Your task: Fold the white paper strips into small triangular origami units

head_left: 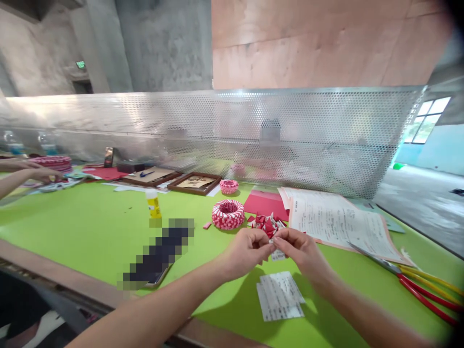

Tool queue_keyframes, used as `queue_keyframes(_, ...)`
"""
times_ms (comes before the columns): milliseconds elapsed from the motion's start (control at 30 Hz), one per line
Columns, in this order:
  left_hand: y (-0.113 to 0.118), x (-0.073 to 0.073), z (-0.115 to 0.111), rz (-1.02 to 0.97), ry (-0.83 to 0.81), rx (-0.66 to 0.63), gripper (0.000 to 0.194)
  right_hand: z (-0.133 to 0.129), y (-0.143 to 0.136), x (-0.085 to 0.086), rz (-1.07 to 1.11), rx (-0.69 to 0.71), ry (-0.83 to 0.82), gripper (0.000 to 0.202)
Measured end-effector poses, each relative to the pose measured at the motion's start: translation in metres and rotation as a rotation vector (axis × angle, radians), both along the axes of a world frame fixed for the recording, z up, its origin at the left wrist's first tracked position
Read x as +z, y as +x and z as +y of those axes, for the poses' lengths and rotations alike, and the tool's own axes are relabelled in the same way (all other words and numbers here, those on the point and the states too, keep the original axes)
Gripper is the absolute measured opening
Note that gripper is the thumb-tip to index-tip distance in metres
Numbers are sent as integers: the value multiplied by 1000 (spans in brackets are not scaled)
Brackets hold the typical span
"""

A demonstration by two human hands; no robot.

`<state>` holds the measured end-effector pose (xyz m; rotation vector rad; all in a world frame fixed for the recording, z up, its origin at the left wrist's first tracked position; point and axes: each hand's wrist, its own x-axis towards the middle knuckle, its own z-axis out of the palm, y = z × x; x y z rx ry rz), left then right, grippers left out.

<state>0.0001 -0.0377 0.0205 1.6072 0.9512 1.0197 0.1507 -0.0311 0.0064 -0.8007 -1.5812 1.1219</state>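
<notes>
My left hand [250,249] and my right hand [301,251] meet in front of me, thumbs and fingertips pinched on a small slip of printed paper [278,255]. Part of the slip is hidden by the fingers. Below them, several cut pieces of printed paper [280,298] lie overlapping on the green tabletop [90,232]. Just behind the hands sits a loose pile of red and white folded paper pieces [266,223]. To its left rests a ring woven from red and white paper [227,218], with a smaller pink ring [229,186] farther back.
Scissors with red and yellow handles [398,273] lie at right beside printed sheets [337,222]. A glue stick [153,205] stands left of a blurred-out dark object [163,253]. Wooden frames [195,182] lie before a perforated metal screen [203,125]. Another person's hands [45,175] are at far left.
</notes>
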Motion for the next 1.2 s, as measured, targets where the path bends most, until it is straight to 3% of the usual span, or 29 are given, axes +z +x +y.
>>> queue_keyframes(433,1,-5,23,71,12,-118,29,17,8,-3,-38,-13,9,24)
queue_keyframes(633,9,-19,17,81,-18,-70,28,15,6,-14,85,-153,4,21)
queue_keyframes(833,4,-21,11,117,-17,-95,26,9,3,-21,106,18,-49,22)
queue_keyframes(1033,-1,-21,11,169,48,-91,25,8,2,-19,93,-46,-3,27)
queue_keyframes(1200,1,-19,8,201,140,-35,27,11,3,-27,116,-75,35,16)
